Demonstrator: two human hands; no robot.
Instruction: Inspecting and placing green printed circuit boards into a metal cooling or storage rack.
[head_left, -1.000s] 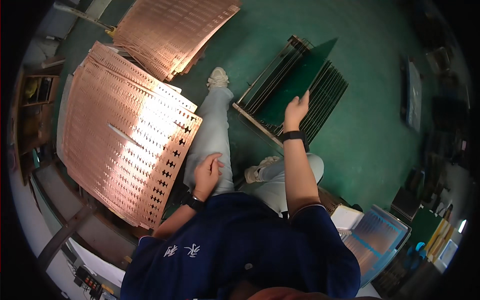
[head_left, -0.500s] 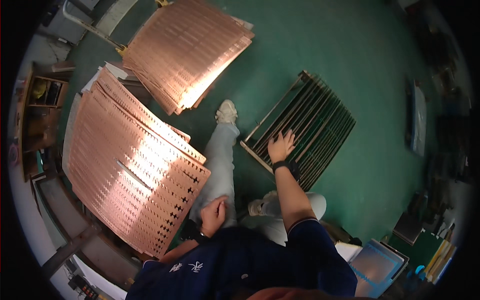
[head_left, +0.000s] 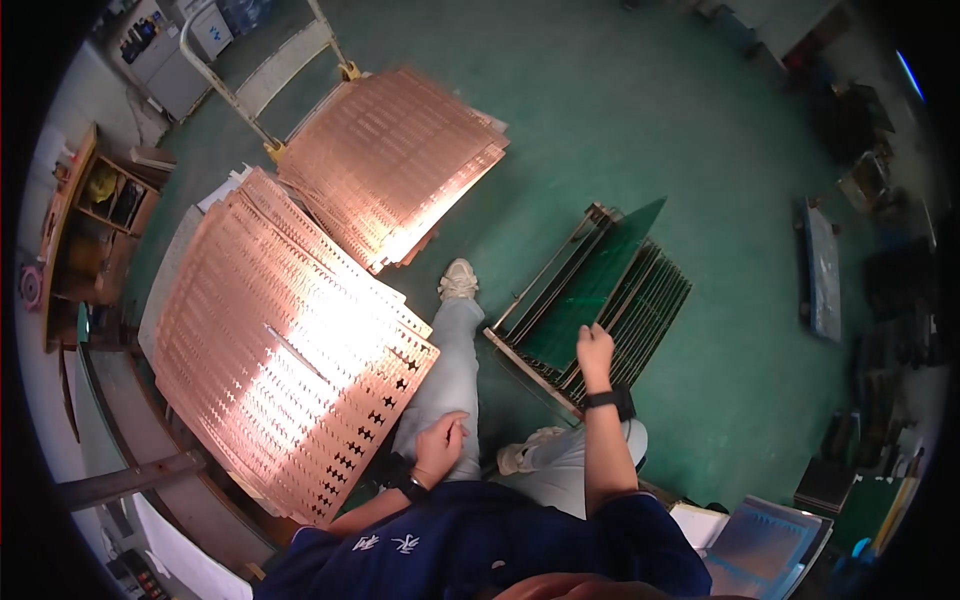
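Note:
My right hand [head_left: 595, 352] is closed at the near edge of a dark green panel [head_left: 590, 290]. The panel stands tilted in a slatted metal rack [head_left: 530, 368] on the floor, and its far corner sticks out past the slats. From here its exact kind cannot be told. My left hand [head_left: 440, 445] rests by my left thigh with its fingers curled and nothing visible in them. To its left lies a large stack of copper-coloured perforated sheets [head_left: 230, 300], with a thin strip [head_left: 297, 352] on top.
Behind the near stack, a second stack of copper sheets [head_left: 390, 150] lies on a trolley with a pale handle frame [head_left: 285, 70]. Wooden shelves [head_left: 100, 220] stand at the left. A flat blue-edged piece [head_left: 823, 270] lies far right, and a framed panel [head_left: 760, 545] sits near right.
My right hand was open over the rack's slats and is now closed at the raised green panel. The view has shifted, showing more of the trolley. My left hand stays by my thigh.

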